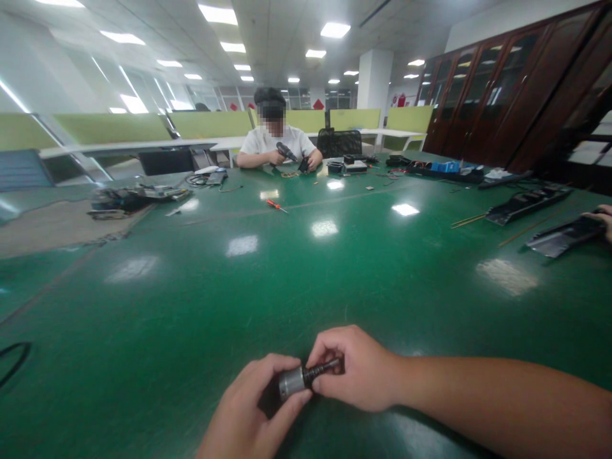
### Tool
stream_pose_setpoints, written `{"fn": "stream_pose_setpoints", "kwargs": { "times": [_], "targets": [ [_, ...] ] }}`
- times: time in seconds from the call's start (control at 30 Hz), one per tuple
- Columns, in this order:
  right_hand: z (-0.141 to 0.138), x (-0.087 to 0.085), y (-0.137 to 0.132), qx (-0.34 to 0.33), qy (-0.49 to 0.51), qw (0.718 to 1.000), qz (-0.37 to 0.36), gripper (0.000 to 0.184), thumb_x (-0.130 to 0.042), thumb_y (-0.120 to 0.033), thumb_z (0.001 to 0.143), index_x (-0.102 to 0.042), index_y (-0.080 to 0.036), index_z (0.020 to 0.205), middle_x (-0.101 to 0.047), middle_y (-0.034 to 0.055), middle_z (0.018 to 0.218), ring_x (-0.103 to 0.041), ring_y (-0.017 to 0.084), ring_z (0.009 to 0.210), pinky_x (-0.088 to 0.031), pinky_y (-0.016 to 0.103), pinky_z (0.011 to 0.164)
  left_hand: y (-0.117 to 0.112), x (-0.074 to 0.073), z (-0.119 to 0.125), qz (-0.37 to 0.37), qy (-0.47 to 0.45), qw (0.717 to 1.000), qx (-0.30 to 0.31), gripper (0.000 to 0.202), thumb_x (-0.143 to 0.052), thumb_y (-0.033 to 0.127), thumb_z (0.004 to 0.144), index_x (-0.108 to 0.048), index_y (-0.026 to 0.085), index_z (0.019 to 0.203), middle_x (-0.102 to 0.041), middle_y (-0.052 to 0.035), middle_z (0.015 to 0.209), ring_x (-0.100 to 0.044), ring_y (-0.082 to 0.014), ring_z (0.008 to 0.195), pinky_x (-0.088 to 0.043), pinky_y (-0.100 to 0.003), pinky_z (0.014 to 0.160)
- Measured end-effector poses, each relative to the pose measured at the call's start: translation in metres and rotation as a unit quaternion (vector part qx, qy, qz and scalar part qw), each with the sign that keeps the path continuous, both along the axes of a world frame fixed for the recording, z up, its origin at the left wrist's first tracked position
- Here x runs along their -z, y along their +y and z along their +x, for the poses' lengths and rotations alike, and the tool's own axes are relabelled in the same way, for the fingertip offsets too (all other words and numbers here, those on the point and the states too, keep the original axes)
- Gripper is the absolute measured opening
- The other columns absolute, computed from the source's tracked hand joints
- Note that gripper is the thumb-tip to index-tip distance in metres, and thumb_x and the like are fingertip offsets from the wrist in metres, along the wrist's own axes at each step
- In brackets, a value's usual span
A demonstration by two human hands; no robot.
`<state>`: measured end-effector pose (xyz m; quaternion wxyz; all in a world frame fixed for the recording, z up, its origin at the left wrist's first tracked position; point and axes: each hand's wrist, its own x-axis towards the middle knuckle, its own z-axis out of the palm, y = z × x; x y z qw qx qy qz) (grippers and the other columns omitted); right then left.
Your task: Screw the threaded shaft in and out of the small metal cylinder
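Observation:
Just above the green tabletop, at the lower middle of the head view, is a small silver metal cylinder [291, 382] with a dark coil spring or ribbed shaft [313, 373] coming out of its right end. Around the cylinder, my left hand [255, 405] is closed, thumb below and index finger above. My right hand [358, 370] pinches the ribbed part close to the cylinder, and the thin rod tip [332, 363] points toward its palm. I cannot tell whether spring and cylinder are one part. The fingers hide some of both.
Across the table [215, 299] a person [282, 143] holds a dark power tool [287, 152]. An orange screwdriver [276, 205] lies mid-table. Dark housings [526, 203] and another person's hand [603, 220] are at right. A cluttered pile of parts [129, 199] sits at left.

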<state>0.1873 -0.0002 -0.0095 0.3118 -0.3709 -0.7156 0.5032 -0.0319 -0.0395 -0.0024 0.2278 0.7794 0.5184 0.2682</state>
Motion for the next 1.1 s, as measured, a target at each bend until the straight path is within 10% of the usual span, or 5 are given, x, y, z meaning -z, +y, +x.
{"fn": "stream_pose_setpoints", "kwargs": {
  "times": [1.1],
  "targets": [
    [-0.0018,0.0,-0.0014,0.0,0.023,1.0,-0.019,0.013,-0.071,-0.013,0.07,-0.068,-0.016,0.082,-0.06,-0.0048,0.065,-0.053,0.009,0.056,-0.039,0.018,0.053,-0.0011,0.0026,-0.0025,0.021,0.011,1.0,0.018,0.02,-0.067,0.042,0.09,-0.063,0.031,0.107,-0.072,0.0021,0.095,-0.069,-0.0186,0.085,-0.055,-0.024,0.074]
  ]
}}
